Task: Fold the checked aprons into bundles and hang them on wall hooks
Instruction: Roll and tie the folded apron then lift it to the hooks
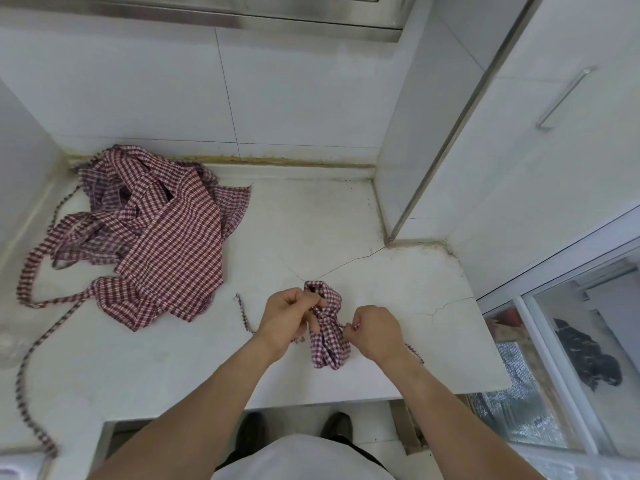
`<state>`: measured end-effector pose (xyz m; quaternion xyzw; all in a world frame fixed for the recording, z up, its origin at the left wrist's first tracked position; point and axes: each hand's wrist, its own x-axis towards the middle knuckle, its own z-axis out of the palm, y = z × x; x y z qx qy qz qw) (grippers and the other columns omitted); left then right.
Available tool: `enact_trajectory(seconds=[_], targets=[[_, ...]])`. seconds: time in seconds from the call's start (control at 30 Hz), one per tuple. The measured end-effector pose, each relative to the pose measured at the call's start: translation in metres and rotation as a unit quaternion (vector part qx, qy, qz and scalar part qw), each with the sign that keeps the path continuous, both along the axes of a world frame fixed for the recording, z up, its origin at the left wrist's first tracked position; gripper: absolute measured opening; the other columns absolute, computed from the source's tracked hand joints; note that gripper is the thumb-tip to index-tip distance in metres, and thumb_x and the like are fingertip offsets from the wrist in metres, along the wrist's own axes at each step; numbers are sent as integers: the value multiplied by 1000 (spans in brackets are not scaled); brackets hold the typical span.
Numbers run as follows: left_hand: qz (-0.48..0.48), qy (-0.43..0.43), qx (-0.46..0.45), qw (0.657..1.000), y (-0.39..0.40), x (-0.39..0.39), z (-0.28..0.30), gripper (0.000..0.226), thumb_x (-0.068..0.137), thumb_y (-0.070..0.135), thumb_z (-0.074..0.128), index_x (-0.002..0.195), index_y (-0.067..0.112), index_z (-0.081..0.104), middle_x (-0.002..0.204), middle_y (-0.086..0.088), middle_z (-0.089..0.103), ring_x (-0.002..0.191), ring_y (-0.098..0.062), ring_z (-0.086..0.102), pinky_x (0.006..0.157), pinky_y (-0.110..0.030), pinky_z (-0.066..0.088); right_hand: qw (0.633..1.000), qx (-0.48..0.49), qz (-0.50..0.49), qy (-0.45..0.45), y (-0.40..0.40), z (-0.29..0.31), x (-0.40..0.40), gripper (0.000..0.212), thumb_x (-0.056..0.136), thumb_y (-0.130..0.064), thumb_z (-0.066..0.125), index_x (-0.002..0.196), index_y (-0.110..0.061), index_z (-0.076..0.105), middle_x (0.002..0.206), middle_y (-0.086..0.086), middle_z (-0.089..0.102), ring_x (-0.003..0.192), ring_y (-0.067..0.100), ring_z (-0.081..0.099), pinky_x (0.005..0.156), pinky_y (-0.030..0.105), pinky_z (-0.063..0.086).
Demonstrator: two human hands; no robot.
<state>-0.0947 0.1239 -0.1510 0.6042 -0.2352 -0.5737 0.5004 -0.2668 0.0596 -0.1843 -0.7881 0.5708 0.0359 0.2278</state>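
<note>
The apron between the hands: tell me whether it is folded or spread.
Folded. The apron is rolled into a narrow bundle on the counter, cinched by its strap at the middle, which the left hand and right hand pinch.

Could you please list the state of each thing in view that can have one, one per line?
apron bundle: rolled up, strap wound round its middle, lying on the counter.
left hand: gripping the bundle's upper end.
right hand: pinching the strap beside the bundle.
loose aprons: unfolded, heaped at the counter's back left, straps trailing.
counter: cracked, stained along the back edge.
cabinet door: closed.
</note>
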Motion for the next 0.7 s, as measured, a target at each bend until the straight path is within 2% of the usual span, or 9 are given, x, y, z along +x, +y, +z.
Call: enact_trajectory(seconds=[0.07, 0.13, 0.2, 0.3, 0.4, 0.53, 0.6, 0.7], targets=[[15, 17, -5, 1000, 0, 1, -4, 36, 99, 14, 57, 65, 3, 54, 65, -12, 67, 32, -14, 39, 35, -18, 21, 1000, -8, -3, 19, -1, 4, 3, 28, 87, -29, 58, 74, -4, 61, 75, 7, 64, 79, 25, 62, 64, 32, 49], [-27, -8, 2, 1000, 0, 1, -6, 44, 103, 29, 51, 63, 9, 51, 54, -9, 53, 33, -14, 34, 37, -20, 21, 999, -17, -3, 42, -2, 5, 4, 33, 88, -29, 56, 63, -11, 44, 63, 1, 49, 73, 23, 57, 60, 30, 41], [-90, -38, 3, 995, 0, -1, -7, 47, 106, 37, 41, 64, 15, 44, 60, -9, 43, 40, -14, 31, 41, -23, 23, 999, -25, -2, 46, 0, 6, 4, 39, 89, -30, 55, 60, -15, 34, 61, -1, 43, 70, 22, 53, 58, 29, 37], [-142, -61, 1, 988, -2, -6, -8, 39, 108, 33, 31, 77, 12, 40, 61, -2, 39, 44, -12, 32, 43, -22, 27, 1000, -26, -4, 12, 4, 7, 4, 36, 94, -32, 50, 65, -12, 40, 63, 1, 48, 65, 23, 52, 55, 30, 34], [-169, -90, -5, 981, -2, -8, -11, 32, 108, 29, 32, 84, 10, 41, 65, 1, 39, 50, -7, 33, 47, -19, 30, 999, -22, 8, -34, 5, 8, 6, 34, 98, -30, 46, 71, -10, 45, 62, 1, 47, 64, 26, 53, 52, 31, 30], [-204, -160, -1, 966, 0, -4, -23, 30, 106, 29, 40, 82, 15, 52, 71, 6, 51, 63, -7, 44, 60, -24, 38, 989, 65, 40, -130, 1, 18, 3, 35, 101, -35, 51, 81, -7, 58, 68, -2, 56, 64, 16, 53, 60, 31, 42], [-216, -176, 13, 960, 0, -3, -27, 26, 106, 22, 40, 89, 13, 58, 71, 4, 54, 59, -8, 45, 56, -25, 40, 981, 113, 92, -126, 0, 29, 2, 32, 100, -35, 54, 85, -8, 62, 71, -7, 56, 63, 7, 51, 61, 25, 41], [-257, -202, 41, 944, 2, -3, -29, 26, 106, 20, 37, 106, 17, 63, 71, 2, 55, 53, -8, 46, 48, -21, 40, 969, 151, 179, -78, 1, 43, 3, 22, 98, -25, 54, 95, -8, 68, 72, -12, 54, 64, 3, 48, 65, 26, 41]])
